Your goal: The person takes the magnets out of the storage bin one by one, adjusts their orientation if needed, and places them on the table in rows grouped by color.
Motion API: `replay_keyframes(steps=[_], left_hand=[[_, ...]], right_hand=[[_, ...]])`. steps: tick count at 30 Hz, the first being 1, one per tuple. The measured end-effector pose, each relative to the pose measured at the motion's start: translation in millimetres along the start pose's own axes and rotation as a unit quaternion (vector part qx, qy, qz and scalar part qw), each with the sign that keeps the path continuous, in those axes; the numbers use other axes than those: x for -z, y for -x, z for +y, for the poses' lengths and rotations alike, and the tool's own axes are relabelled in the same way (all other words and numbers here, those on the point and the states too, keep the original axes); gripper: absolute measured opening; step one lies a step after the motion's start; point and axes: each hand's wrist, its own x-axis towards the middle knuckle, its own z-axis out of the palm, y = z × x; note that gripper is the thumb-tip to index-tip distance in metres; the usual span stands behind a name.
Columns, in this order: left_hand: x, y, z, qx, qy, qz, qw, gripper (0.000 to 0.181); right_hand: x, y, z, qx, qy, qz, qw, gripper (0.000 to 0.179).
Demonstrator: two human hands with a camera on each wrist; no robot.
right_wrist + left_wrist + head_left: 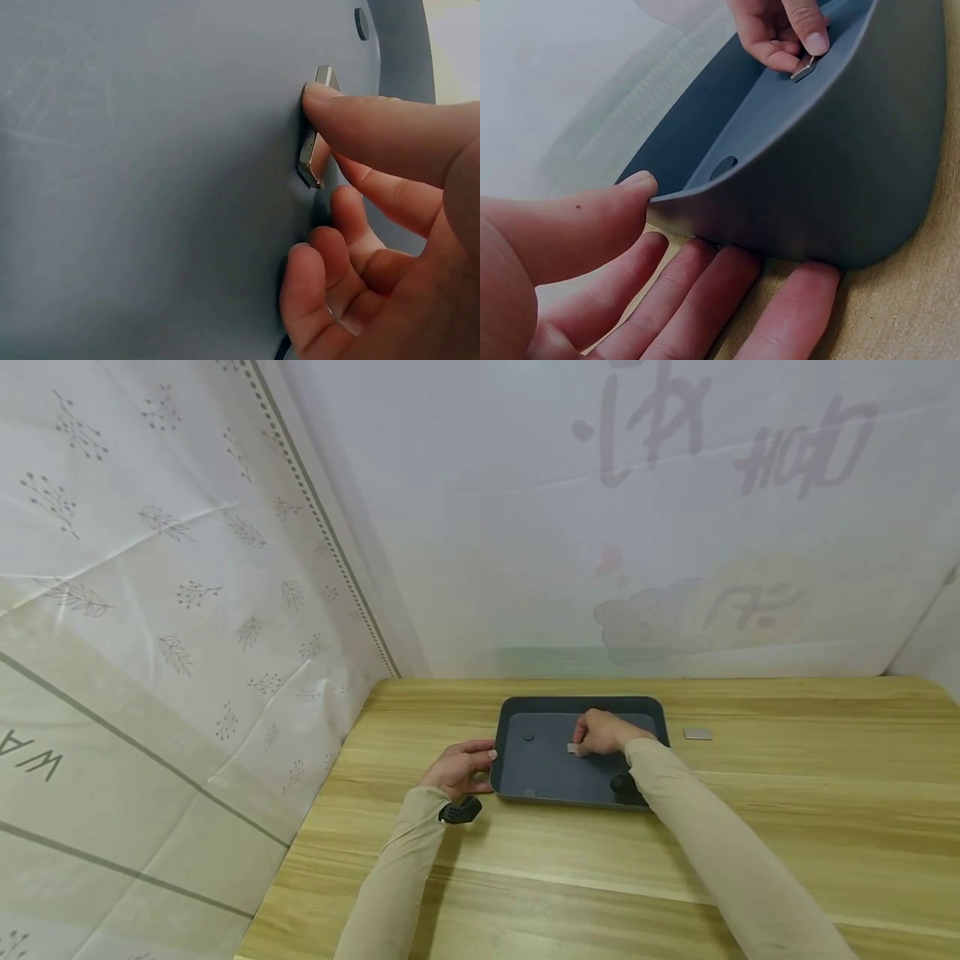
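A dark grey rectangular tray (pixel 540 772) lies on the wooden table. At its left end, my left hand (pixel 459 768) touches the tray with the thumb on the rim and nearly straight fingers against the lower outer wall. Over the tray floor, my right hand (pixel 603 733) pinches a small silver metal block (pixel 309 161) between thumb and forefinger. The block stands close over the floor, its lower edge right at it, and the thumb covers its middle. The other right fingers are loosely curled. A flat dark disc (pixel 528 737) sits inside the tray near its left end.
A flat silver rectangular plate (pixel 697 734) lies on the wooden table (pixel 810 827) right of the tray. Another round spot (pixel 530 792) shows at the tray's front left. Printed fabric (pixel 480 527) hangs behind the table and along its left side.
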Motion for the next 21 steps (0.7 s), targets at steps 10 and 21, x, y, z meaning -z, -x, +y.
replay_keyframes(steps=[10,21], left_hand=[[-0.4,1.0,1.0,0.0,0.001,0.002,1.0,0.047],[-0.6,1.2,1.1,0.003,-0.003,0.006,1.0,0.048]], right_hand=[[3.7,4.4,2.9,-0.019,-0.01,-0.006,0.9998,0.01],[3.1,7.4,6.0,-0.017,-0.002,-0.007,0.9998,0.012]])
